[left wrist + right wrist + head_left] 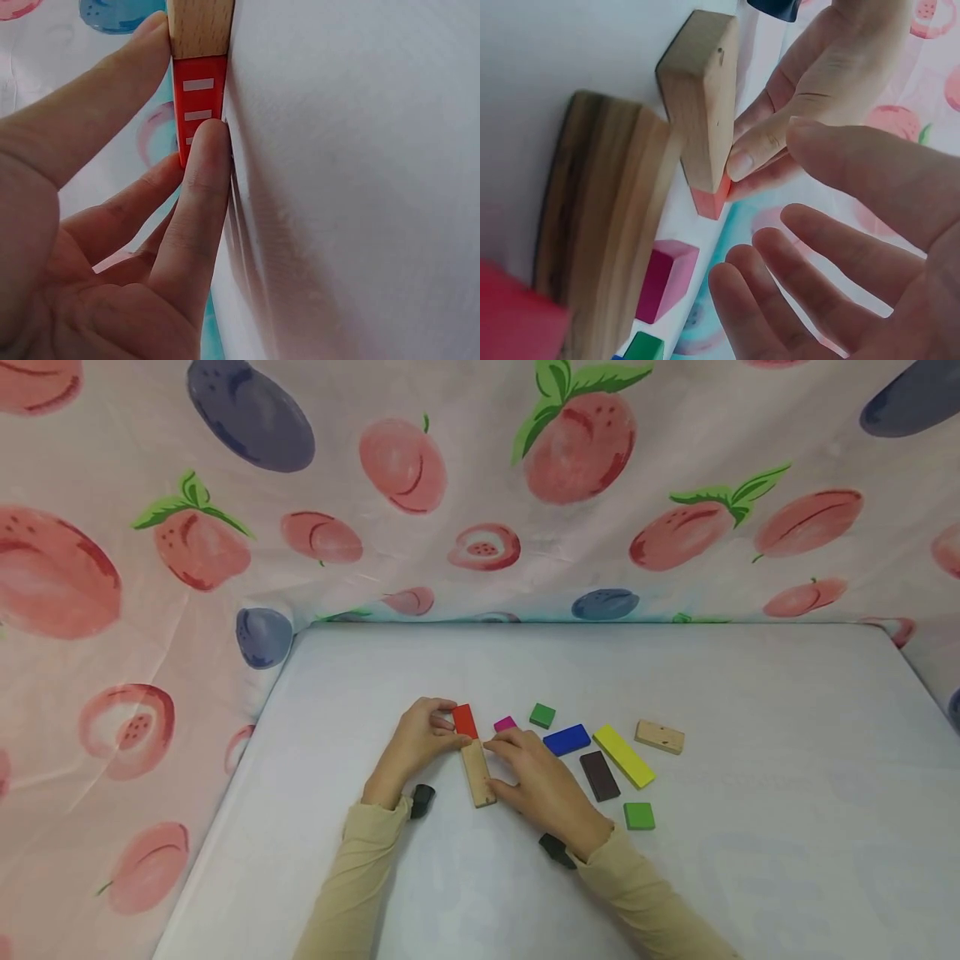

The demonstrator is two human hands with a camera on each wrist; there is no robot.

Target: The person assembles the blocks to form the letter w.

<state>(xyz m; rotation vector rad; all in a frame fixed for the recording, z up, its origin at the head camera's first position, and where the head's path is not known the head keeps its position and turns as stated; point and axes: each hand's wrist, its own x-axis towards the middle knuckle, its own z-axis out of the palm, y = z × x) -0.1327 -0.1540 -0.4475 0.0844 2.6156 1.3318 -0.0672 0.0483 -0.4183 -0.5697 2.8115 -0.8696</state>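
Note:
A red block (465, 722) with white rectangles on its side lies end to end with a plain wooden block (477, 775). My left hand (412, 739) pinches the red block, thumb near where the two meet and fingers along its side and far end; the left wrist view shows the index fingertip (210, 139) on its marked side. Just right of the wooden block is my right hand (546, 789). In the right wrist view its fingers (810, 289) are spread and hold nothing. A thick striped wooden block (604, 225), hidden under the right hand in the head view, lies beside the pair.
To the right lie blue (567, 740), dark brown (600, 776) and yellow (624, 757) blocks, a knotty wooden block (660, 737) and a light green square (639, 816). A green block (542, 715) and a magenta block (506, 724) sit beyond the right hand.

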